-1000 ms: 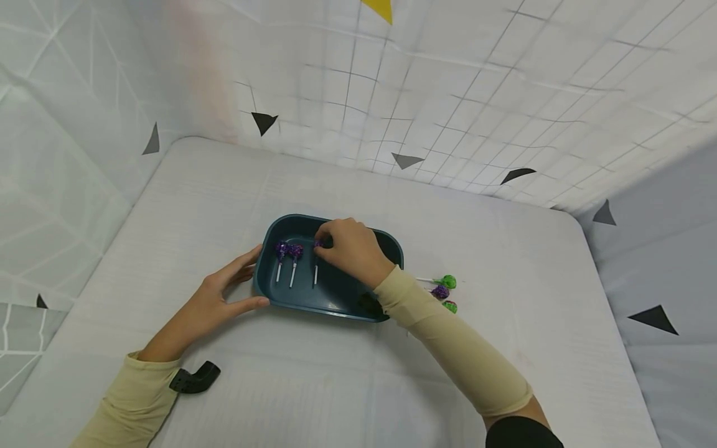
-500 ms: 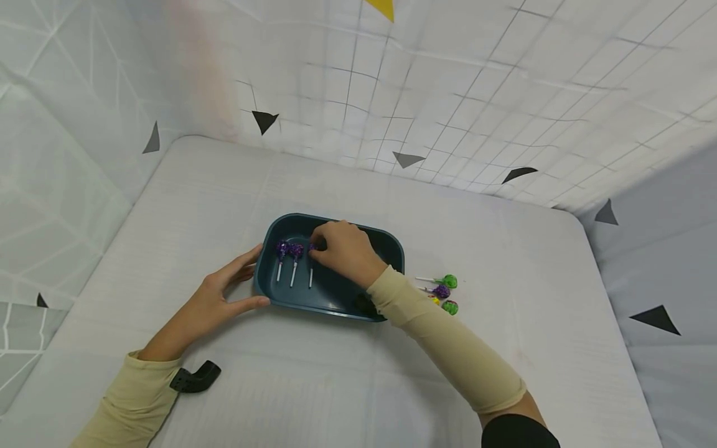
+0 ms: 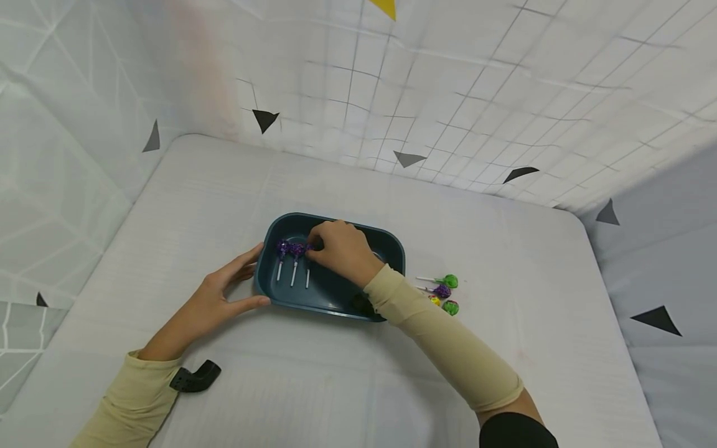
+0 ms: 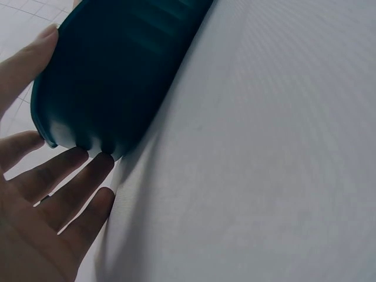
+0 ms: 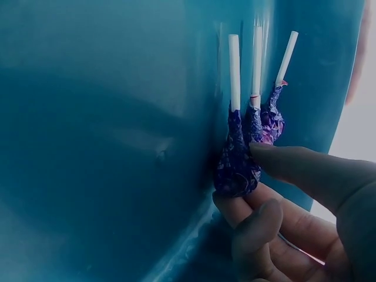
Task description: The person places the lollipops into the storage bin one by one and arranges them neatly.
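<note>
A dark teal tray [image 3: 330,292] sits on the white-covered table. My left hand [image 3: 210,302] is at its left end, thumb by the near corner and the other fingers along the end wall; in the left wrist view these fingers [image 4: 64,182] are nearly straight against the tray wall. Inside the tray, my right hand [image 3: 346,250] pinches a purple-wrapped lollipop [image 5: 236,167] by its head, white stick toward the near side. Two more purple lollipops, one at the left [image 3: 280,252] and one beside it [image 3: 295,251], lie alongside, heads close to the held one.
Right of the tray, on the table, lie a green lollipop [image 3: 450,281], a purple one [image 3: 442,290], a yellow-wrapped one [image 3: 434,300] and a green-and-red one [image 3: 450,307]. My right forearm sleeve [image 3: 437,330] crosses the tray's right end. A white gridded curtain [image 3: 358,81] hangs behind the table.
My right hand has slid a little to the left with the pinched lollipop, bringing it close to the other two. My left hand has stayed at the tray's end.
</note>
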Motion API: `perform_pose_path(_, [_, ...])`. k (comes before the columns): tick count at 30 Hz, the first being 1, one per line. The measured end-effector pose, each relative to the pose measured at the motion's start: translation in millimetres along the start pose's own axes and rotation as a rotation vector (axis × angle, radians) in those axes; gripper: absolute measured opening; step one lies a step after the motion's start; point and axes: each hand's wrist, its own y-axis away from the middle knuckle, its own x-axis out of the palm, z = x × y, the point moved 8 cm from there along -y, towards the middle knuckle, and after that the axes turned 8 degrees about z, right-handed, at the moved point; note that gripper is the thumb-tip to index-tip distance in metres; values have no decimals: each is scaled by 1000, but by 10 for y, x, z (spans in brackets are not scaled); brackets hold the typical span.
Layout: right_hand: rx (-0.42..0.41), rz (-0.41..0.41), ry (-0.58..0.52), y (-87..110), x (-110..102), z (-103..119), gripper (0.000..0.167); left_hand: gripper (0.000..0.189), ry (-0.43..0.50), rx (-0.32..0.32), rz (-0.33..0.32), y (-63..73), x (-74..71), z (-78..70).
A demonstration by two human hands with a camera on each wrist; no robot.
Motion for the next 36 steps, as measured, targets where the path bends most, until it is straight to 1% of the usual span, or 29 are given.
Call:
perform_pose_path(8, [16,9,-10,-11,26,-28,25,98,0,11,-6,-3,2,-6])
perform_pose_path(16, [17,10,-18,-2,15,-24,25,98,9,5,-3,-2,3,1])
perform_pose_path(27, [8,9,-21,0,8,-3,24,98,-8,-8,-7,11,2,-1])
perform_pose_path(36, [16,2,-22,7,8,-17,25,98,3,-3,-7,7,5,3])
